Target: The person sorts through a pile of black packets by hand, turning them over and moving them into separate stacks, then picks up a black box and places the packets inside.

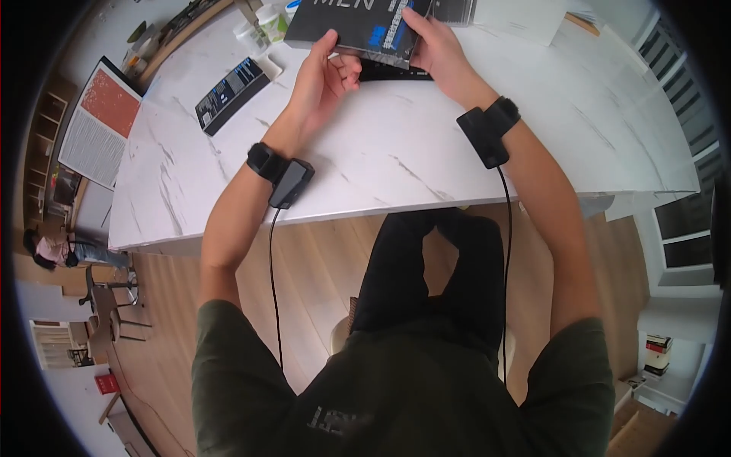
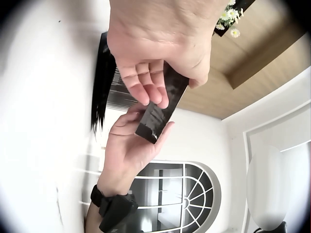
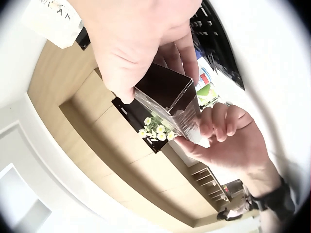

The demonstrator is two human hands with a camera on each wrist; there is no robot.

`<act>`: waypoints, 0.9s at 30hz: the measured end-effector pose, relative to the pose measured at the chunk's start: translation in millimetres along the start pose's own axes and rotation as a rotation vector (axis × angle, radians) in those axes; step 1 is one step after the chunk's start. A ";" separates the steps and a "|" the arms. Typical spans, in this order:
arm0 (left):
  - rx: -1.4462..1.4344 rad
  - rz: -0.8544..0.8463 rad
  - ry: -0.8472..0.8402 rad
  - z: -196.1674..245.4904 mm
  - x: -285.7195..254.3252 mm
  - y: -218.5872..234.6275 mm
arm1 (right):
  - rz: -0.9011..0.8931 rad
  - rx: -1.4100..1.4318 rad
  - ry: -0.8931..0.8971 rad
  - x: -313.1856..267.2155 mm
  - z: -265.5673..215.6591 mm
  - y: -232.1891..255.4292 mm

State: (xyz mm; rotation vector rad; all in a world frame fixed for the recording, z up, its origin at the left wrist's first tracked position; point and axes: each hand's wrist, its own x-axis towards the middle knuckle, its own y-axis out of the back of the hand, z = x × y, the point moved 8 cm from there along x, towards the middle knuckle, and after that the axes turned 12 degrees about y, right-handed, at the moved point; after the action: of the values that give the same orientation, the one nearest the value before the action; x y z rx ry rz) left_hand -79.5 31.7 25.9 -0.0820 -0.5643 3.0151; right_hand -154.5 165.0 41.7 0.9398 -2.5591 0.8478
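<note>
A black box (image 1: pixel 343 27) with large pale "MEN" lettering and blue print is held up above the table, at the top of the head view. At its left end my left hand (image 1: pixel 320 84) grips it, thumb on the face and fingers curled beneath. My right hand (image 1: pixel 445 61) holds the other end with the thumb over the printed face. In the right wrist view, the box (image 3: pixel 167 85) shows a glossy, clear-wrapped edge between both hands. A second, narrow dark box (image 1: pixel 232 95) lies on the table left of my left hand, a pale flap at its upper end.
A black keyboard (image 1: pixel 392 72) sits under the held box on the white marbled table (image 1: pixel 396 152). White bottle (image 1: pixel 250 38) and green-white container (image 1: pixel 272 23) stand at the back left. A cable (image 1: pixel 276 289) hangs from each wrist camera. Farther left is another person (image 1: pixel 76 250).
</note>
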 end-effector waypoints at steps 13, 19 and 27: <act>-0.029 0.079 -0.073 -4.4 10.3 20.0 | -0.036 -0.355 0.081 -1.4 -5.6 4.0; -0.104 0.038 -0.061 -7.3 8.4 16.6 | -0.027 -0.231 0.069 -0.8 -3.9 4.3; -0.131 0.014 -0.063 -5.4 7.4 15.9 | -0.071 -0.317 0.193 3.7 -1.5 9.4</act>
State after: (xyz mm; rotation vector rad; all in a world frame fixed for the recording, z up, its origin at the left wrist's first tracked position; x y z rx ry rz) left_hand -87.4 19.5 14.8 0.0025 -0.7707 3.0005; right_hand -163.5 169.9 40.5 0.8037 -2.3846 0.4673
